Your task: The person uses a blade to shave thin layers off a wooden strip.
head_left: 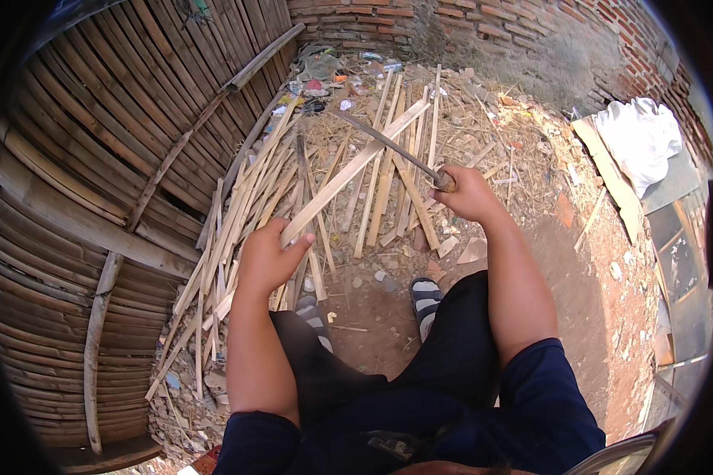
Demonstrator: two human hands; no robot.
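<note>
Both hands closed — my left hand (268,257) grips the near end of a bamboo strip (348,172) running far-right; my right hand (466,192) holds a long blade (388,144) crossing it.

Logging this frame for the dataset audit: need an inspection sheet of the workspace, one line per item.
Surface: bare dirt ground, littered with chips and shavings.
Job's things: long bamboo strip held at its near end; blade crosses the strip's far end.
Clutter: pile of bamboo strips on the ground; plastic litter by the wall; white cloth on boards to the right.
Hands: left hand shut on the strip; right hand shut on the blade's handle.
Cables: nothing seen.
Surroundings: bamboo fence on the left, brick wall ahead; striped sandals on the person's feet.
</note>
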